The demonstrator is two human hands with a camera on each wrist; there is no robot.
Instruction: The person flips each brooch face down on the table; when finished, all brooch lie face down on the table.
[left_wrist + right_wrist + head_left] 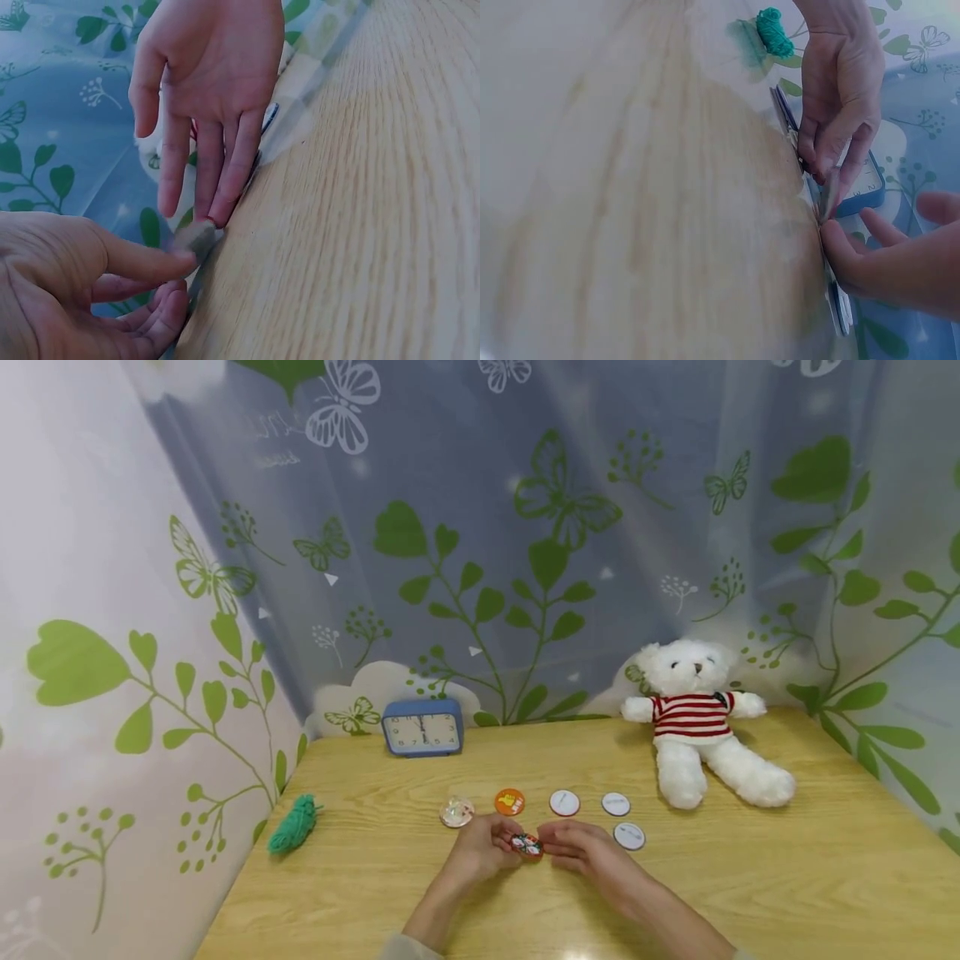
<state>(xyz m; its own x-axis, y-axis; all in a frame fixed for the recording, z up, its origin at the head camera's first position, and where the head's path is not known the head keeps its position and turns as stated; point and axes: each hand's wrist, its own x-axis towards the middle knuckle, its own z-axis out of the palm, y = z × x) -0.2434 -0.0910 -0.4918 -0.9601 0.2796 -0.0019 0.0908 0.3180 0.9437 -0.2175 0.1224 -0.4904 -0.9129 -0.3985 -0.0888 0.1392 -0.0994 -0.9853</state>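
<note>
Between thumb and fingers, my left hand (482,850) pinches a round pin badge (527,845) with a dark, red and white pattern, held tilted. In the left wrist view the badge (199,238) is blurred and seen from its edge. My right hand (592,853) is beside it on the right, fingers straight and fingertips close to the badge's rim; whether they touch it I cannot tell. Behind the hands lie a pale glittery badge (457,812) and an orange badge (509,802) with a yellow figure. White-backed badges (564,802) lie farther right, showing their pins.
A blue alarm clock (423,727) stands at the back of the wooden table (360,893). Green yarn (295,824) lies on the left. A white teddy bear (693,718) in a striped shirt sits back right. A printed curtain (465,527) hangs behind the table.
</note>
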